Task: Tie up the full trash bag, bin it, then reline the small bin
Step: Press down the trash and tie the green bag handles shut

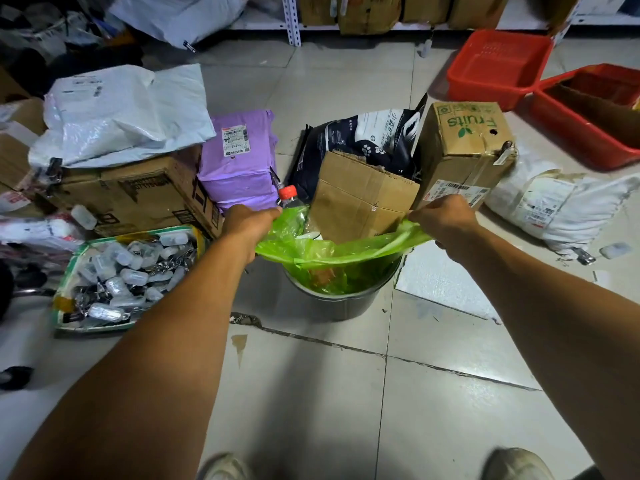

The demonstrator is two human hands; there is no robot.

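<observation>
Left hand (250,221): we pinch the left edge of the green trash bag (332,252), fingers curled round the film.
Right hand (445,216): we grip the bag's right edge, fingers closed on it.
Bag: stretched between our hands, its lower part inside the small bin (341,303).
Bin: stands on the tiled floor (346,393).
Contents: a cardboard piece (360,197) and a red-capped bottle (289,197) stick out.

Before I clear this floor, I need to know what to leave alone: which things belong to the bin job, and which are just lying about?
Part of the job: green trash bag, gripped by left hand and right hand; small bin.

Lying about: purple parcel, Fruits box, red baskets, tray of small plastic cases.
</observation>
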